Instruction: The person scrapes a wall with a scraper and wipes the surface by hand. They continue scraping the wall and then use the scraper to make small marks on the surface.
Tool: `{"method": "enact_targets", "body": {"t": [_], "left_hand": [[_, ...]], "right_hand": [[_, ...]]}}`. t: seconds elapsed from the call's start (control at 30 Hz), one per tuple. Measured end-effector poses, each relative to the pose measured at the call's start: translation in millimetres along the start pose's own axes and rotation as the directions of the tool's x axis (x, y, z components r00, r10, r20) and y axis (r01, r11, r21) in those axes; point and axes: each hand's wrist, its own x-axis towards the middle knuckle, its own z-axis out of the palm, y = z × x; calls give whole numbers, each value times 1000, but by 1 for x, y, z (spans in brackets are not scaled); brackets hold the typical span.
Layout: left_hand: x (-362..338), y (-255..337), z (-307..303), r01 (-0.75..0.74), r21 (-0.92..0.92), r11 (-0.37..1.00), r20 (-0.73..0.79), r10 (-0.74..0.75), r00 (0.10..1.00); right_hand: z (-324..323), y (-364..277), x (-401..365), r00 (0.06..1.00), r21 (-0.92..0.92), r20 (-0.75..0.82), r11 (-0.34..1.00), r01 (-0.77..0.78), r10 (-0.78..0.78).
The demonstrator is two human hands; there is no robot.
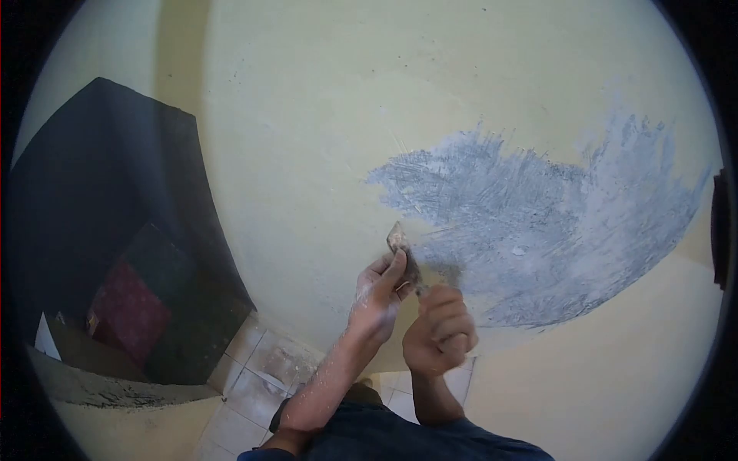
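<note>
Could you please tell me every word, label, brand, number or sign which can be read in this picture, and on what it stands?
There are none that I can read.
Wall and its grey-blue patch: no lettering, only marks and streaks.
Tool in the hands: any marking is too small or blurred to read.
Dark shirt: no print visible.
</note>
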Motion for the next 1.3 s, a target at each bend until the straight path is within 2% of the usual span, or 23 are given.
{"method": "enact_targets", "body": {"t": [0.07,0.13,0.17,0.23,0.3,0.4,0.5,0.6,0.67,0.73,0.8,0.9,1.0,1.1,1.17,1.2,1.3], "left_hand": [[13,-4,2,-24,-81,996,-64,19,998],[20,2,0,-60,-29,998,-112,56,992],[24,4,-1,-80,-4,997,-134,79,988],[28,1,5,-105,9,994,-157,105,982],[29,2,15,-118,18,993,-191,119,974],[26,4,26,-116,56,992,-228,126,965],[28,8,26,-120,146,982,-227,151,962],[26,6,38,-140,122,983,-287,170,943],[31,5,41,-201,64,978,-280,210,937],[32,0,40,-200,68,977,-295,212,932],[31,-4,41,-198,44,979,-323,201,925],[29,2,56,-190,-28,981,-373,166,913],[26,10,61,-161,-79,984,-397,117,910],[35,5,38,-170,-97,981,-401,117,909],[35,7,35,-159,-94,983,-382,112,917],[28,11,46,-109,-60,992,-395,77,915],[33,14,40,-138,-44,990,-341,115,933]], "right_hand": [[-17,-4,1,994,-419,81,907,-37,78],[-21,-6,3,962,-527,3,817,-231,274],[-16,-10,6,901,-429,-86,801,-418,425],[-17,-21,19,719,-247,-107,682,-688,687],[-29,-31,38,508,-130,7,504,-854,861],[-37,-37,56,507,-404,128,512,-759,852],[-50,-38,54,596,-653,243,584,-483,765],[-49,-35,43,674,-630,301,672,-391,674],[-48,-31,51,546,-638,302,591,-493,782],[-46,-22,58,456,-634,300,533,-561,838],[-44,-12,63,410,-614,307,508,-604,859],[-35,-34,84,345,-719,375,505,-477,861],[-29,-24,76,556,-695,466,674,-251,688],[-19,-9,79,451,-694,561,691,-202,695],[-27,-21,87,356,-752,541,628,-201,762],[-27,-24,91,309,-778,528,596,-197,791],[-15,-22,91,413,-776,470,588,-228,780]]}}
